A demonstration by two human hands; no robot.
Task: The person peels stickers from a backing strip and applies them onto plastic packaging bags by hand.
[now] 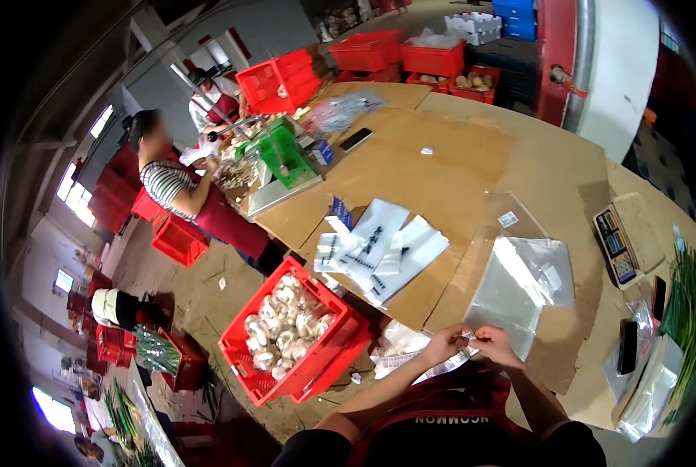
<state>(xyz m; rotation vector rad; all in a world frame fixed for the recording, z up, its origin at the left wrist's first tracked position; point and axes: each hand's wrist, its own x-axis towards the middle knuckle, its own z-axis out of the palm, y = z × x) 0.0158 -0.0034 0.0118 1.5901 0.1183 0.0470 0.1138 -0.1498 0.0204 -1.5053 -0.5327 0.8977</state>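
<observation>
Left forearm (383,391) slanting long and bare inward from the person's side, right forearm (536,398) angling in more steeply, both elbows bending. Left hand (445,344) and right hand (497,347) are meeting in front of the waist, close together, backs partly showing. Fingers are curling toward one another, thumbs and forefingers drawing near at the tips, wrists sitting low.

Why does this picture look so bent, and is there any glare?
Head view: a wide, round distortion curves the table edge, with black corners; harsh glare streaks the clear plastic; the lower-left window is washed out; detail between the left hand and right hand is hard to make out.
</observation>
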